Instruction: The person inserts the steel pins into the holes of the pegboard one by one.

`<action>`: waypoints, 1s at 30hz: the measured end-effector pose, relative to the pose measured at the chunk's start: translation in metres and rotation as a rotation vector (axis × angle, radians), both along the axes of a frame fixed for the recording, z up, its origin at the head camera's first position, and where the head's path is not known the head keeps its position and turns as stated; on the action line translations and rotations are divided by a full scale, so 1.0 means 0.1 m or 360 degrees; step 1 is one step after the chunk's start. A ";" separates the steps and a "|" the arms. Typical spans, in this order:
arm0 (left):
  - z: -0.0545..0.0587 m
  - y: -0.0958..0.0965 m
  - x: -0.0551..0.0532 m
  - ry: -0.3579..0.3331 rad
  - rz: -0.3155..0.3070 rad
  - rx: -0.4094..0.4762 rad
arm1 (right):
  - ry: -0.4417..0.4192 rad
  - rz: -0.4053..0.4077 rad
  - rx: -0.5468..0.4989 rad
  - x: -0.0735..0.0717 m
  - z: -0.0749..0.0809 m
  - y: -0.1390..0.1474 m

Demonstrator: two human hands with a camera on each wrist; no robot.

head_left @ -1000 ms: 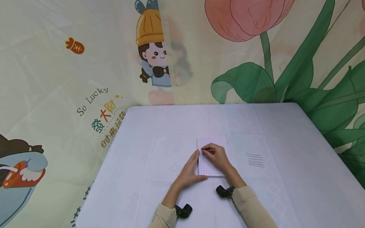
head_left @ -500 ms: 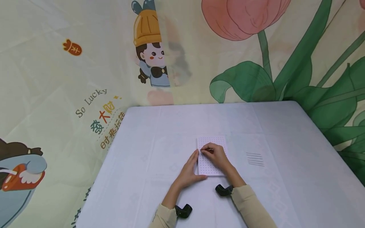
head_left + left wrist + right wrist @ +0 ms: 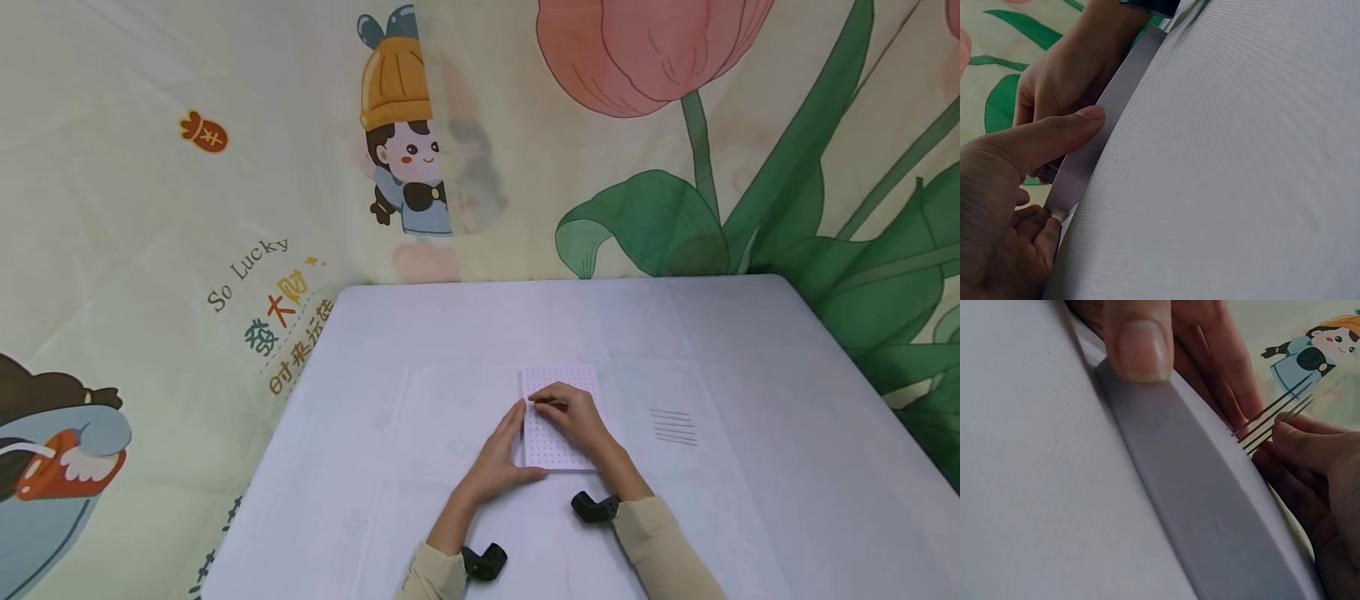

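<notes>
A white board (image 3: 555,454) dotted with small holes lies on the table. My left hand (image 3: 495,457) steadies it, fingers laid along its left edge and thumb pressed to its near side (image 3: 1179,475), seen close in the right wrist view. My right hand (image 3: 576,419) is over the board's left part, thumb and fingertips pinching a thin metal rod. In the right wrist view several thin metal rods (image 3: 1267,410) rise from the board's top, the fingertips of the right hand (image 3: 1329,456) among them. The palm hides the board's middle in the head view.
To the right of the board, several thin metal rods (image 3: 674,425) lie in a near-parallel row on the white-covered table (image 3: 450,333). A black wrist device (image 3: 484,562) sits at the left cuff, another wrist device (image 3: 595,507) at the right. A printed cloth (image 3: 517,167) hangs behind.
The head view has shifted slightly. Both hands keep nearly the same place on the board, the right fingertips still pinching at its left part; the row of rods is unchanged.
</notes>
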State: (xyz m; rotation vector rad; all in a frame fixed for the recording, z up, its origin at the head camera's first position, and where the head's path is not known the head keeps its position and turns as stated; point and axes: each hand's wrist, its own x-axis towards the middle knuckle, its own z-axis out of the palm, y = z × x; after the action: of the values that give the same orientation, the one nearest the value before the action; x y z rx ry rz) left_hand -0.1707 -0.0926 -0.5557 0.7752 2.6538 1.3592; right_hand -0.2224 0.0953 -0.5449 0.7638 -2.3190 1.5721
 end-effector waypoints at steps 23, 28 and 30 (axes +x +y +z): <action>0.03 0.05 0.01 -0.0039 0.0044 -0.0021 | -0.0233 -0.0690 0.0087 0.48 0.09 1.11; 0.04 0.04 0.01 -0.0045 0.0048 -0.0031 | -0.0244 -0.0995 0.0236 0.68 -0.03 1.50; 0.05 0.04 0.00 -0.0048 0.0045 -0.0027 | -0.0280 -0.1084 0.0315 0.76 -0.05 1.61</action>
State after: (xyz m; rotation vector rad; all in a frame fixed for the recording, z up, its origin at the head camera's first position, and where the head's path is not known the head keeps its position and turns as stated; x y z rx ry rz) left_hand -0.1702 -0.0881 -0.5511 0.7124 2.6596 1.3424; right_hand -0.1466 0.2563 -0.5502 -0.1542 -2.4922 1.1438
